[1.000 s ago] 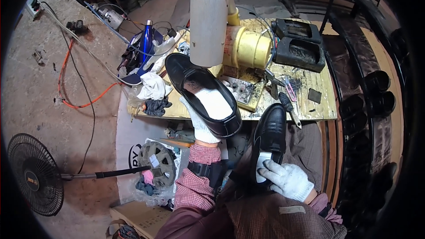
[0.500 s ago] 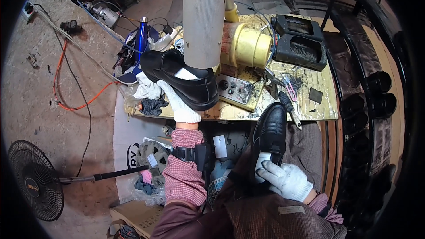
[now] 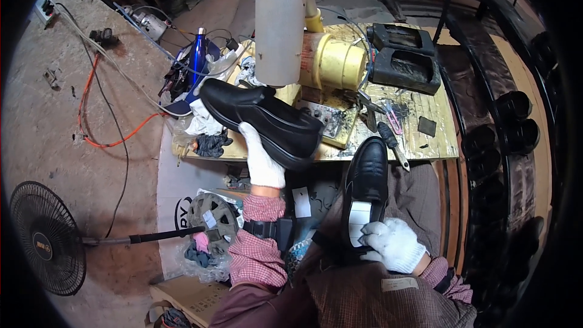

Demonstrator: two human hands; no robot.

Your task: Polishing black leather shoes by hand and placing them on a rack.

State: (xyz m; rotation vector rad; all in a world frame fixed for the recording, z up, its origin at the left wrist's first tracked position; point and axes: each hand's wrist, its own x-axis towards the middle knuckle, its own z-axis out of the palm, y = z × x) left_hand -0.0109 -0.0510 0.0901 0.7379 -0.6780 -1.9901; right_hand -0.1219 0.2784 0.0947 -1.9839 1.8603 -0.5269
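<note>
Two black shoes are in your gloved hands. Your left hand (image 3: 262, 159) grips the raised shoe (image 3: 262, 120) from below, fingers closed around its sole edge near the middle, and holds it lifted above the near edge of the bench (image 3: 425, 140). This shoe lies roughly level, tilted slightly, with its heel end toward your left and its toe end toward the right, just in front of the grey cylinder (image 3: 280, 21) that stands upright at the back. Your right hand (image 3: 393, 244) rests on your lap, fingers curled around the heel end of the second shoe (image 3: 365, 191), which points away from you with its toe reaching the bench edge; a white insole patch shows inside its opening. A yellow motor housing (image 3: 333, 62) sits just beside the cylinder, to its right. A black case (image 3: 405, 56) lies open at the far right of the bench. Pliers and a screwdriver (image 3: 392, 141) lie on the bench surface near the toe of the second shoe. A blue bottle (image 3: 197, 56) stands among rags and cables at the left end. A black fan (image 3: 44, 238) stands on the floor at your far left, well apart from both shoes.
</note>
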